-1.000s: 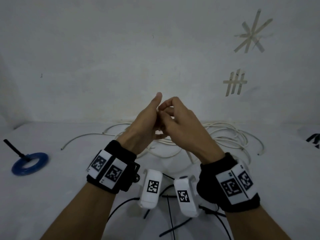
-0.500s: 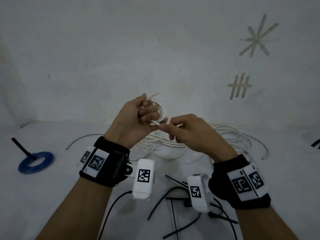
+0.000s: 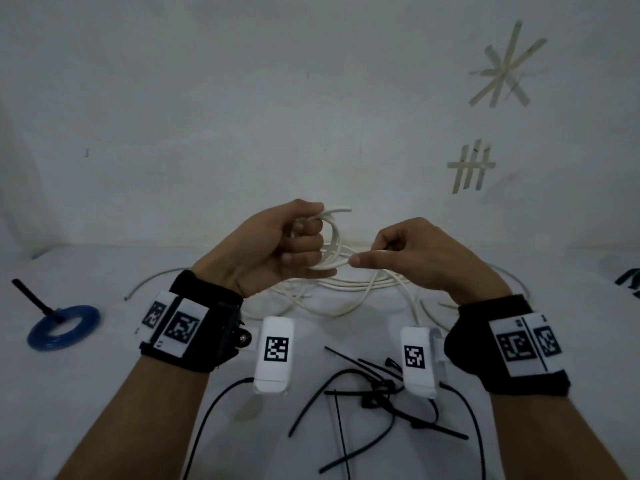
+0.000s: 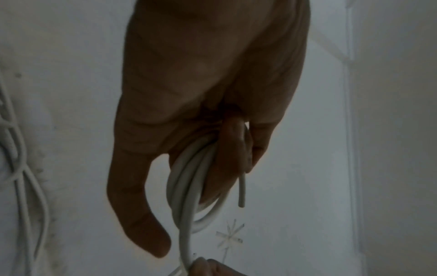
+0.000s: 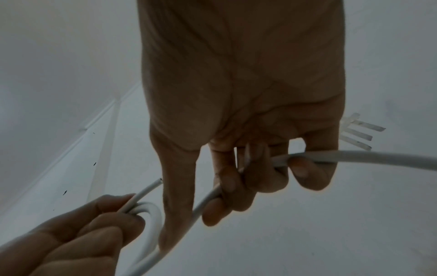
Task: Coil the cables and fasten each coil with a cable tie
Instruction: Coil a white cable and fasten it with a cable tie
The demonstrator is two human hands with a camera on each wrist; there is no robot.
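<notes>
A small coil (image 3: 330, 242) of light, springy-looking white cable is gripped by the left hand (image 3: 273, 247); the run just beside it is pinched by the right hand (image 3: 415, 254), probably loosely.

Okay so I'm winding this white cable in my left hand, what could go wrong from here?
1. The cable's free end sticks out loose past the left hand, so the small coil might spring open.
2. The right hand feeds from the tangled white cables on the table; a loop could snag.
3. The cable ties lie below both wrists; reaching for one means letting go.
</notes>
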